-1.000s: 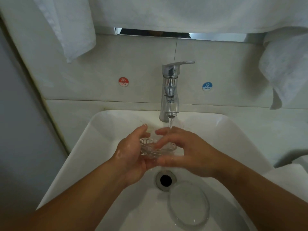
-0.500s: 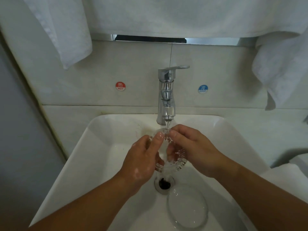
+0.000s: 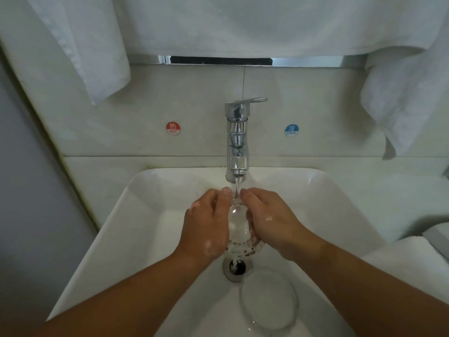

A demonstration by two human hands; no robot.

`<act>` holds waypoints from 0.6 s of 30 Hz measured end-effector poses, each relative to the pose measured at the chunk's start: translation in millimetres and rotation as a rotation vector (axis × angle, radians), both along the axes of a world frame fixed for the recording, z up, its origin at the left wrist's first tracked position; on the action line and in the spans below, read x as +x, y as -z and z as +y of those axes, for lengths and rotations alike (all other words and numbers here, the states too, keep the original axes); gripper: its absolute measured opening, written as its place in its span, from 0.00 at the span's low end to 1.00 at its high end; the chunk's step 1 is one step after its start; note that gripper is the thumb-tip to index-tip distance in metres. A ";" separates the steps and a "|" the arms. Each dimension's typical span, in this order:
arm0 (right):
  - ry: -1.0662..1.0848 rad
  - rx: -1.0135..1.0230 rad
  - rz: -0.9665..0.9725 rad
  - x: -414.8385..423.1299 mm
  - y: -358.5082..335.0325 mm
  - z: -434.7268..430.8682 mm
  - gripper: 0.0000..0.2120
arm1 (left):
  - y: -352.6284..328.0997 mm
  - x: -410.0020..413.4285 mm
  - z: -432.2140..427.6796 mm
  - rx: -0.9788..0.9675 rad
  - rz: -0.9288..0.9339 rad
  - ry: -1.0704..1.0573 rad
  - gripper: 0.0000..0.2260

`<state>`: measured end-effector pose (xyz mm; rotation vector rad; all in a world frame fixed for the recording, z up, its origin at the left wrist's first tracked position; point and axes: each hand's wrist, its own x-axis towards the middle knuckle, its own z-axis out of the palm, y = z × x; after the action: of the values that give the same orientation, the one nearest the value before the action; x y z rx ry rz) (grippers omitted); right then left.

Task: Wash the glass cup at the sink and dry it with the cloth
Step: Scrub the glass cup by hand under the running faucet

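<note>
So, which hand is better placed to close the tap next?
Probably the right hand: the tap lever points toward its side, while the left hand grips the glass cup under the water and could hold it alone.

Clear ribbed glass cup [image 3: 239,224] under tap [image 3: 237,142] stream, mid-air abv drain [image 3: 237,269] of wht sink [image 3: 145,215].

White sink [image 3: 145,227] holds a clear glass dish [image 3: 268,297].

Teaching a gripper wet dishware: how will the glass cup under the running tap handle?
Likely slippery: faucet water runs over the glass cup, and the left hand and right hand look wet. Probably rigid but fragile: clear ribbed glass.
</note>
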<state>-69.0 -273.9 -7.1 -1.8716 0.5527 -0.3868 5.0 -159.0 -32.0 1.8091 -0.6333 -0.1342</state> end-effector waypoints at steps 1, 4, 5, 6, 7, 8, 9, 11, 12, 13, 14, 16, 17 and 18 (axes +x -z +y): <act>0.018 0.015 -0.009 1.5 -0.5 2.2 0.24 | -0.4 1.9 -0.3 -0.026 0.032 -0.010 0.20; 0.102 0.214 -0.101 4.9 -3.7 8.9 0.25 | -3.6 2.7 -2.0 -0.099 0.217 -0.094 0.21; 0.128 0.283 -0.139 5.2 -5.3 9.8 0.25 | -4.6 0.0 -2.2 -0.122 0.303 -0.106 0.21; 0.136 0.332 -0.171 5.1 -5.7 8.5 0.24 | -5.6 -3.7 -2.2 -0.135 0.361 -0.108 0.21; 0.114 0.355 -0.187 4.4 -5.3 7.5 0.22 | -5.3 -6.4 -2.0 -0.133 0.368 -0.105 0.20; 0.062 0.349 -0.190 4.1 -2.8 6.5 0.20 | -5.8 -8.4 -1.6 -0.127 0.336 -0.104 0.20; -0.002 0.327 -0.183 4.1 0.6 6.0 0.16 | -6.7 -8.2 -0.9 -0.120 0.290 -0.107 0.19; -0.084 0.224 -0.159 5.5 8.9 3.9 0.15 | -11.0 -2.5 2.7 -0.082 0.211 -0.123 0.20; -0.099 0.161 -0.156 6.4 9.9 4.0 0.16 | -12.4 1.7 4.0 -0.057 0.196 -0.125 0.20; -0.098 0.101 -0.151 6.2 8.7 5.6 0.16 | -13.6 4.9 4.9 -0.036 0.198 -0.119 0.21; -0.086 0.043 -0.140 6.7 7.3 7.7 0.16 | -14.4 7.6 5.3 -0.019 0.206 -0.112 0.22; -0.013 -0.080 -0.072 5.9 2.3 12.1 0.20 | -16.9 9.7 7.0 0.011 0.204 -0.102 0.23; 0.007 -0.111 -0.044 5.2 2.1 12.2 0.22 | -17.9 11.1 7.2 0.015 0.202 -0.099 0.23; -0.011 -0.090 -0.050 4.8 3.7 11.3 0.21 | -18.4 13.1 7.0 0.012 0.206 -0.097 0.22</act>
<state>-64.2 -262.6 -10.8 -1.9448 0.4984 -0.4560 18.1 -152.1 -13.6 1.8056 -0.3995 -0.2559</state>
